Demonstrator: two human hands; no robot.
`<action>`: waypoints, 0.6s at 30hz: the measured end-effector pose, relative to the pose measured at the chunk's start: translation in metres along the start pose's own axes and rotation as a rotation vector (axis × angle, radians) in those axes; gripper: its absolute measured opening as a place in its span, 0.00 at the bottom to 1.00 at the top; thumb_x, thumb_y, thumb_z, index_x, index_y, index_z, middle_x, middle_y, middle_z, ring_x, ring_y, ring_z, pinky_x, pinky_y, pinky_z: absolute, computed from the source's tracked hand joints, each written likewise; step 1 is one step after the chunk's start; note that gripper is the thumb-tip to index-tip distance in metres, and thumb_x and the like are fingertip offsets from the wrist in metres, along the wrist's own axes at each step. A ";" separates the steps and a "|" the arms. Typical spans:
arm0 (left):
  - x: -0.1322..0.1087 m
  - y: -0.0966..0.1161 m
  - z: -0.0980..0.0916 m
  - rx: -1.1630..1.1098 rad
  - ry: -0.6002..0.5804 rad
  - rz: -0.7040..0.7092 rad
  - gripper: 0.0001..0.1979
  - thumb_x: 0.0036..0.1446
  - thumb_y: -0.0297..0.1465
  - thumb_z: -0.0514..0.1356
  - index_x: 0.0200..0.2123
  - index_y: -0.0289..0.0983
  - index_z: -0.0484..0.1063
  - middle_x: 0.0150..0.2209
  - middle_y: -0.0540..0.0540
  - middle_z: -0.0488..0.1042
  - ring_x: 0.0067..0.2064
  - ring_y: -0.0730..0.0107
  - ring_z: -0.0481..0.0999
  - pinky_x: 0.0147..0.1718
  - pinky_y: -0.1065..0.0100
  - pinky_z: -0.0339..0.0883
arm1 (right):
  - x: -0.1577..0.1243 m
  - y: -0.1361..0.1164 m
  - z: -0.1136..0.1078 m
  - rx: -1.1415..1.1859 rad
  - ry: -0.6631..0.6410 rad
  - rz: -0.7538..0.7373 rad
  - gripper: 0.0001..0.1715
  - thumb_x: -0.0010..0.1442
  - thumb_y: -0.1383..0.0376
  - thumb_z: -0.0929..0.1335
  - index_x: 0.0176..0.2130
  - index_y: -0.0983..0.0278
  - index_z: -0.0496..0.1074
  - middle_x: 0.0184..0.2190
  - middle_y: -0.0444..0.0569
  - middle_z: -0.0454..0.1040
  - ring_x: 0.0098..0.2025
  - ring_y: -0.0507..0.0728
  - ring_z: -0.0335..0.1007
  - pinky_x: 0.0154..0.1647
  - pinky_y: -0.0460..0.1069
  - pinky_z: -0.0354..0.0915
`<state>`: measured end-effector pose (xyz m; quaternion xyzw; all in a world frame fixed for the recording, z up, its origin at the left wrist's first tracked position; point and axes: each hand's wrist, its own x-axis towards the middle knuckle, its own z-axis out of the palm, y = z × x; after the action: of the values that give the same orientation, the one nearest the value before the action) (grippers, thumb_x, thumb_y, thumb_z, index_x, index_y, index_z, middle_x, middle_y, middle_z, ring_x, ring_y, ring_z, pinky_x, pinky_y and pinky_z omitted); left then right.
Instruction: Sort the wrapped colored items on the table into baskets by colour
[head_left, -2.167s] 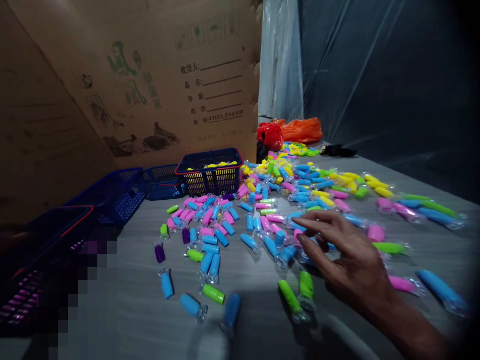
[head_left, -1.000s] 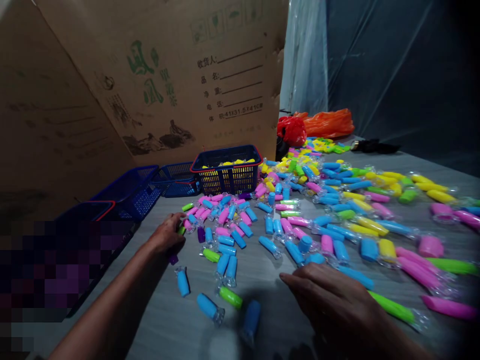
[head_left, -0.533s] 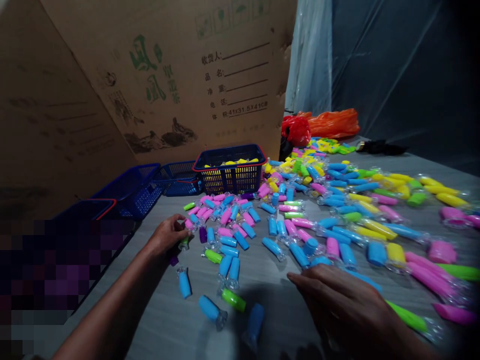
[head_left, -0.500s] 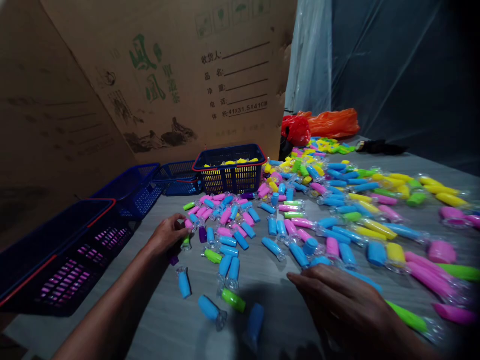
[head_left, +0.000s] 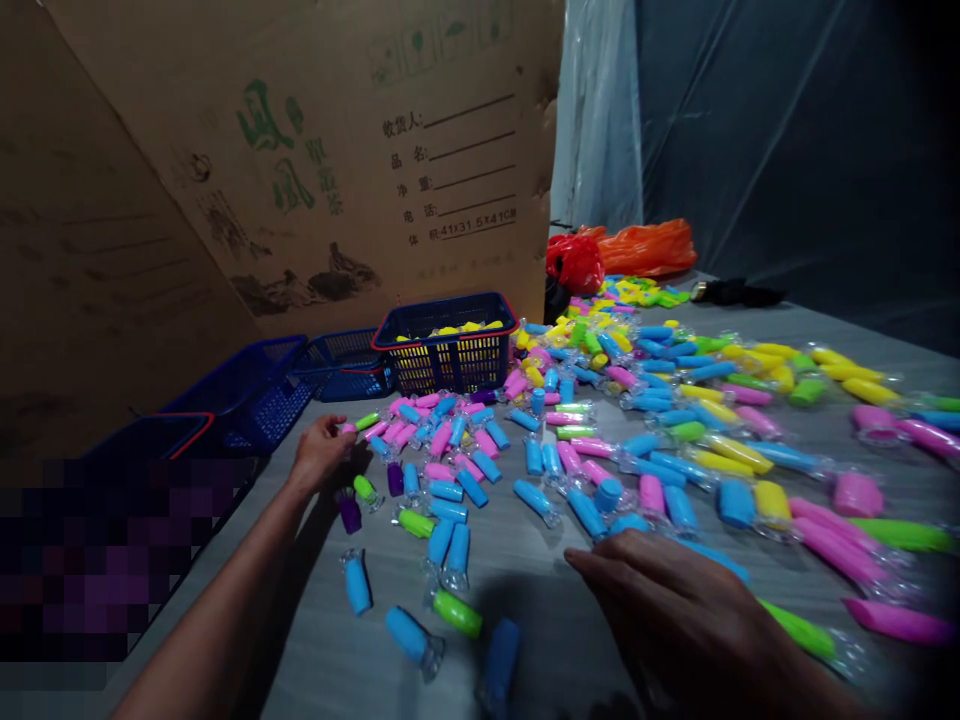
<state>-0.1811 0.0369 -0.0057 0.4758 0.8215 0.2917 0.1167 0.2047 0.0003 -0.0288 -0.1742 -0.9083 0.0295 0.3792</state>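
My left hand [head_left: 321,452] is at the left edge of the pile, its fingers pinched on a small pink plastic-wrapped piece [head_left: 347,428]. Close by lie a green wrapped piece [head_left: 364,489] and a purple one [head_left: 349,513]. My right hand [head_left: 679,600] hovers low at the front right, back of the hand up and fingers stretched out to the left. Nothing shows in it, though its underside is hidden. Just beyond its fingers are blue wrapped pieces, one of them [head_left: 585,513] lying on its side.
A blue basket [head_left: 450,365] with yellow pieces stands at the back, beside more blue baskets [head_left: 349,375] on the left. Behind them rises a cardboard box [head_left: 315,150]. Many coloured wrapped pieces spread over the grey table [head_left: 300,640]. An orange bag [head_left: 645,248] lies far back.
My left hand has moved away and left, carrying the pink piece off the pile's edge and uncovering the purple piece. My right hand stays nearly in place. The view has turned slightly right.
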 end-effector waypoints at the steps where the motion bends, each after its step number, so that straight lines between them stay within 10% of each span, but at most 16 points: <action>1: 0.001 0.004 -0.001 0.024 0.008 0.035 0.15 0.50 0.34 0.53 0.40 0.33 0.68 0.26 0.48 0.68 0.31 0.66 0.71 0.29 0.69 0.64 | 0.000 0.000 0.001 -0.003 0.007 -0.003 0.14 0.60 0.77 0.58 0.44 0.67 0.65 0.24 0.45 0.64 0.23 0.50 0.58 0.22 0.45 0.52; 7: 0.006 0.032 0.020 0.252 -0.029 0.238 0.13 0.51 0.35 0.54 0.39 0.36 0.71 0.38 0.44 0.63 0.43 0.61 0.68 0.46 0.63 0.62 | 0.006 -0.004 0.000 -0.006 0.063 0.012 0.15 0.60 0.78 0.57 0.43 0.67 0.65 0.22 0.44 0.62 0.22 0.50 0.57 0.21 0.45 0.50; 18: 0.017 0.048 0.031 0.579 -0.287 0.183 0.29 0.41 0.41 0.63 0.49 0.39 0.68 0.47 0.37 0.66 0.44 0.54 0.72 0.44 0.61 0.64 | 0.001 0.001 0.001 -0.016 0.041 -0.014 0.13 0.61 0.76 0.58 0.43 0.69 0.65 0.24 0.45 0.63 0.23 0.50 0.56 0.22 0.46 0.50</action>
<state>-0.1407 0.0808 -0.0008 0.5970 0.7995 -0.0146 0.0645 0.2039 0.0013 -0.0287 -0.1712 -0.9018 0.0159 0.3965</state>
